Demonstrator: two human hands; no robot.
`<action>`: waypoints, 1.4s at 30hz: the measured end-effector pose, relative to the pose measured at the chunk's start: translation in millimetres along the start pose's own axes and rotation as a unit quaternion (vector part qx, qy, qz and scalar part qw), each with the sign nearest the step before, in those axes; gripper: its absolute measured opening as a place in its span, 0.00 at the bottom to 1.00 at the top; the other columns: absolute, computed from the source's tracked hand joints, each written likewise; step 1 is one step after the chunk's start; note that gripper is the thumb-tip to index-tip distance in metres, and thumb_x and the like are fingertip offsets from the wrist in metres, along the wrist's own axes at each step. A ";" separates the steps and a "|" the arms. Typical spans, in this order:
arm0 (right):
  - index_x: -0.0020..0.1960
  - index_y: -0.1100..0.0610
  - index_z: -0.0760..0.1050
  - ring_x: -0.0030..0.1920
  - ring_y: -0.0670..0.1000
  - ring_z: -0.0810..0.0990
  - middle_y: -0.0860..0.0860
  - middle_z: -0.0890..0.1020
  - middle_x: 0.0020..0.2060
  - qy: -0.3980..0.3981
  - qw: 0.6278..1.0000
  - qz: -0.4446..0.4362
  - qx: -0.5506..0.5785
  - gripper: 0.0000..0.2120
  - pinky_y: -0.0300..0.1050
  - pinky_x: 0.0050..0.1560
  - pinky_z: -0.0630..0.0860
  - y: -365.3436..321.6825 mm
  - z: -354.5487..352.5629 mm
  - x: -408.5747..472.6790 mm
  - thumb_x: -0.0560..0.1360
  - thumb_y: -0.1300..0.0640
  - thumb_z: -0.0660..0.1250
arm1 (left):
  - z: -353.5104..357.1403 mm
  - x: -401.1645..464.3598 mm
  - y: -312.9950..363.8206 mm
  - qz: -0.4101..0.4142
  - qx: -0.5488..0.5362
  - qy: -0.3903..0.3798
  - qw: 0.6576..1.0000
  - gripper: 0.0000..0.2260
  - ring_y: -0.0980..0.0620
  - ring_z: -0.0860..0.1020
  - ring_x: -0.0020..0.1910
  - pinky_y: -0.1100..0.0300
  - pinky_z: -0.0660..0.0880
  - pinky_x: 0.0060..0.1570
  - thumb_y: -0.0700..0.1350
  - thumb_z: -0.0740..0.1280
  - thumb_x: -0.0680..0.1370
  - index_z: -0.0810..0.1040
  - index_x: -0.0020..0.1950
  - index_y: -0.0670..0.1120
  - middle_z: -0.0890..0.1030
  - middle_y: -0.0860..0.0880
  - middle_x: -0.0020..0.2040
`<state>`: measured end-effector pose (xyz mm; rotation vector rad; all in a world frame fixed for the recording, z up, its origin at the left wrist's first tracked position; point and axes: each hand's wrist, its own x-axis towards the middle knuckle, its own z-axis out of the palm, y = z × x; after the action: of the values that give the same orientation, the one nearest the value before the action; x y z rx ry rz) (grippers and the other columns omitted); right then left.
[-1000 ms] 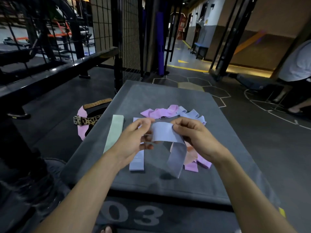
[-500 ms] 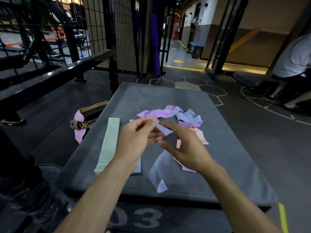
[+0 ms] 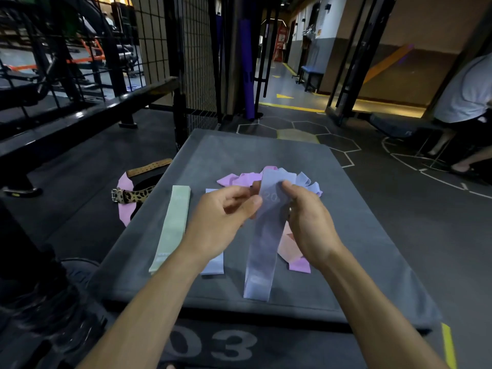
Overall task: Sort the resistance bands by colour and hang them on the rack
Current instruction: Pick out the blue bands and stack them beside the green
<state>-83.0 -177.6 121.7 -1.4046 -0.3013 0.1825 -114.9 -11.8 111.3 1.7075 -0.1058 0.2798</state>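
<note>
A pale blue resistance band (image 3: 262,249) hangs lengthwise over the grey padded box (image 3: 359,235), pinched at its upper end by both hands. My left hand (image 3: 223,217) grips its left edge and my right hand (image 3: 308,222) its right edge. A green band (image 3: 173,227) lies flat on the left of the box. Beside it, a second blue band (image 3: 214,265) is partly hidden under my left wrist. Pink and peach bands (image 3: 292,251) lie under my right hand. A crumpled heap of pink and blue bands (image 3: 239,179) sits behind my hands.
A leopard-print belt with pink lining (image 3: 130,195) lies on the floor left of the box. A black wire-mesh rack (image 3: 197,62) stands behind the box. Black gym frames line the left. A seated person (image 3: 468,102) is at far right.
The blue band has been turned and pulled out straight; it now hangs long towards me with a printed number showing. Both hands shifted slightly up and apart.
</note>
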 end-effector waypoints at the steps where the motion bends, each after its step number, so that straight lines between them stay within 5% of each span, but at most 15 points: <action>1: 0.53 0.58 0.85 0.56 0.54 0.83 0.60 0.85 0.54 -0.006 1.000 -0.005 -0.002 0.20 0.53 0.66 0.74 -0.3 0.2 0.5 0.84 0.54 0.55 | -1.1 -0.4 -1.2 0.008 0.012 -0.018 1.000 0.06 0.56 0.85 0.48 0.60 0.78 0.51 0.44 0.70 0.80 0.84 0.55 0.48 0.87 0.54 0.47; 4: 0.52 0.58 0.85 0.57 0.60 0.82 0.58 0.85 0.54 -0.005 1.000 -0.007 -0.024 0.19 0.54 0.65 0.72 -0.3 1.7 0.8 0.82 0.49 0.58 | -4.3 -2.8 -5.5 0.031 0.036 -0.038 0.998 0.04 0.54 0.85 0.51 0.51 0.79 0.58 0.42 0.70 0.80 0.85 0.52 0.46 0.87 0.54 0.48; 7: 0.47 0.53 0.83 0.49 0.51 0.79 0.52 0.82 0.46 0.027 0.997 -0.045 -0.064 0.12 0.44 0.51 0.76 -4.5 2.0 0.0 0.82 0.50 0.62 | -7.7 -3.6 -7.6 0.040 0.051 -0.032 0.997 0.03 0.55 0.85 0.48 0.53 0.80 0.55 0.42 0.71 0.79 0.85 0.49 0.46 0.87 0.54 0.45; 11: 0.50 0.57 0.82 0.46 0.51 0.80 0.59 0.84 0.46 0.050 0.978 -0.160 -0.127 0.07 0.57 0.51 0.77 -10.2 2.5 0.9 0.82 0.57 0.66 | -11.9 -4.0 -8.3 0.047 0.061 -0.038 0.996 0.03 0.56 0.85 0.46 0.59 0.79 0.52 0.42 0.71 0.79 0.85 0.49 0.46 0.87 0.54 0.44; 19: 0.49 0.55 0.81 0.43 0.44 0.80 0.45 0.83 0.41 0.040 0.957 -0.251 -0.138 0.06 0.37 0.46 0.75 -46.4 20.8 10.6 0.81 0.62 0.66 | -23.3 -7.7 -19.5 0.009 0.124 -0.170 0.978 0.05 0.59 0.83 0.46 0.63 0.77 0.51 0.41 0.69 0.80 0.83 0.47 0.49 0.85 0.58 0.44; 23: 0.49 0.55 0.81 0.38 0.40 0.79 0.43 0.83 0.37 0.070 0.955 -0.266 -0.114 0.05 0.33 0.40 0.74 -67.1 32.0 28.7 0.81 0.61 0.67 | -26.8 -5.4 -35.4 -0.045 0.158 -0.170 0.972 0.04 0.51 0.82 0.42 0.50 0.78 0.50 0.44 0.70 0.80 0.84 0.47 0.47 0.86 0.51 0.43; 31: 0.47 0.51 0.81 0.36 0.41 0.76 0.41 0.82 0.34 0.118 0.961 -0.211 -0.130 0.05 0.41 0.39 0.74 -63.9 37.2 97.4 0.81 0.56 0.67 | -52.1 6.9 -53.1 -0.137 0.159 -0.100 0.973 0.05 0.49 0.85 0.40 0.51 0.80 0.49 0.50 0.71 0.79 0.80 0.48 0.49 0.86 0.52 0.39; 36: 0.44 0.53 0.82 0.37 0.46 0.76 0.51 0.81 0.36 0.140 0.970 -0.143 -0.140 0.06 0.46 0.39 0.77 -13.3 34.9 158.4 0.79 0.59 0.70 | -64.5 16.8 -68.2 -0.221 0.159 -0.078 0.959 0.13 0.48 0.69 0.33 0.54 0.69 0.39 0.46 0.66 0.80 0.72 0.35 0.48 0.72 0.50 0.31; 42: 0.42 0.56 0.82 0.32 0.42 0.77 0.49 0.82 0.35 0.120 0.968 -0.020 -0.220 0.05 0.35 0.35 0.77 60.3 38.1 219.8 0.77 0.60 0.71 | -69.2 26.8 -76.7 -0.302 0.165 -0.097 0.934 0.03 0.45 0.84 0.37 0.53 0.83 0.44 0.41 0.70 0.78 0.80 0.45 0.46 0.83 0.47 0.40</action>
<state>116.6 -65.7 89.2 -1.8389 -0.1735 -0.0951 -80.1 70.7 53.3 2.0048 0.3391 -0.3504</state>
